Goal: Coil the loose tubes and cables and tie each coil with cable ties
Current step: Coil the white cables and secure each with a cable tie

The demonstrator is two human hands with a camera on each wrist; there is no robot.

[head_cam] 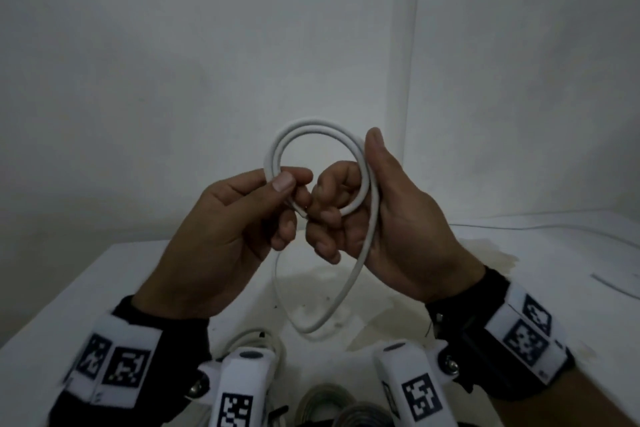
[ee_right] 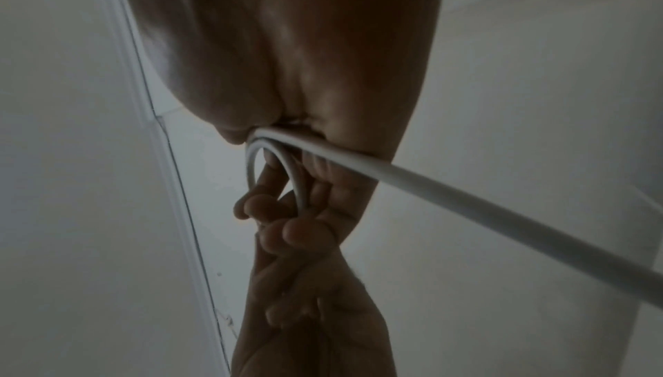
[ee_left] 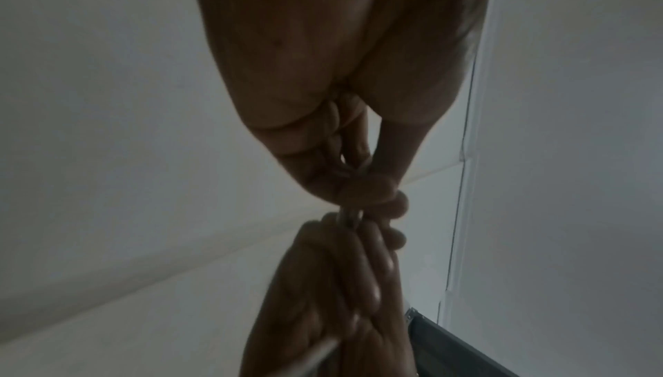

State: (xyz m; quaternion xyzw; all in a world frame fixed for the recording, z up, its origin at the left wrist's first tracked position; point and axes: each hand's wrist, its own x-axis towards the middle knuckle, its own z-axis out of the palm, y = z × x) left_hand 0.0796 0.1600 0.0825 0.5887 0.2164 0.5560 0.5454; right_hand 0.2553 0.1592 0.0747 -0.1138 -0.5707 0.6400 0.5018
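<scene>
Right, both hands are up over the white table (head_cam: 104, 288), close together, fingertips nearly meeting. The left hand (head_cam: 221, 229) pinches the white cable (head_cam: 311, 126) at the coil's left side; the right hand (head_cam: 381, 218) curls round its right side, thumb upright. A slack loop hangs below them. More coils (head_cam: 329, 402) lie near the front edge

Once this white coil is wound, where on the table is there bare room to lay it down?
Bare patches: the far left of the table, beyond the left hand, and the stretch under the right hand, though stained. Crowded: the near edge, where other coils lie. On the right a thin strip lies. The white cable hangs over the middle.
</scene>
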